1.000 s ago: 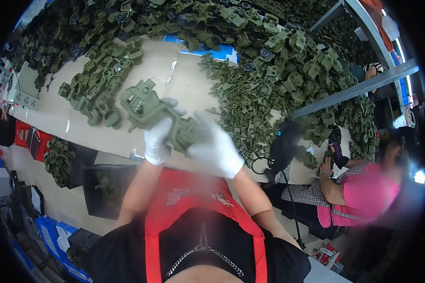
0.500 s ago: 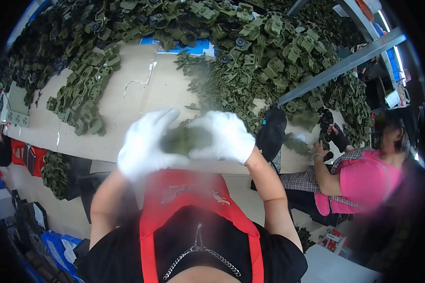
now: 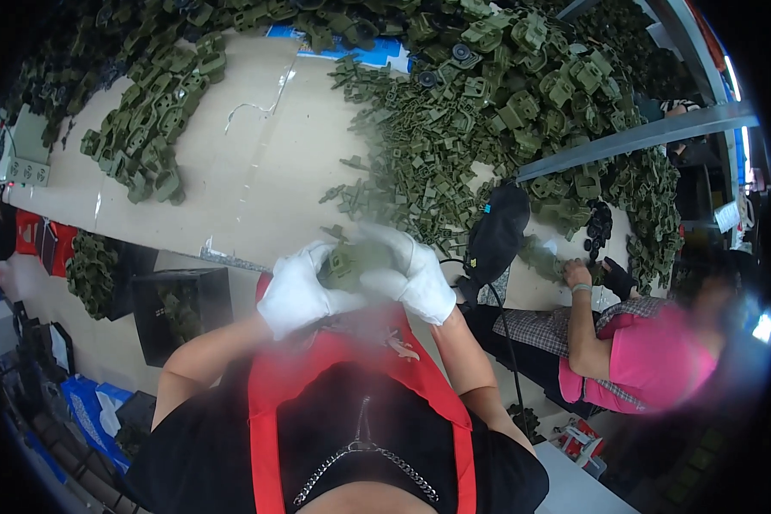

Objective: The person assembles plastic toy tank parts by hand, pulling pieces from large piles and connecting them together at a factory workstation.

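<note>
Head view, go left to right. What's at the far left?

Grey box with round dials (image 3: pixel 28 171), on the worktop (image 3: pixel 308 128). Nearer, below it, a heap of green parts (image 3: pixel 92 272), then a black bin (image 3: pixel 214 295) with more green stuff inside. Farther up on the worktop, a band of green body pieces (image 3: pixel 150 120), bunched together. Can't tell if those are done or waiting.

Middle?

Left hand (image 3: pixel 298 295), white glove, fingers curled round one side of a green part (image 3: pixel 344 265). Right hand (image 3: pixel 415 278), also gloved, on the other side, thumb across it. So both have a grip on the same part, grasping, not released. Bit blurred, finger detail unclear.

Where's the part exactly?

Between the two hands, by the worktop's near edge, in front of the red apron (image 3: pixel 291 360). Not set down.

How far along, then?

My read: mid-handling on this one. Can't tell what's fitted to it. Plenty left overall, judging by the right side: small loose parts (image 3: pixel 428 163) spread just past the right hand, bigger green pieces (image 3: pixel 565 77) piled far right.

Anything else?

Black object (image 3: pixel 499 236) right of the hands, kind unclear. Right of that, a co-worker in a pink top (image 3: pixel 660 351), hands at the worktop; what they hold is too small to tell.
</note>
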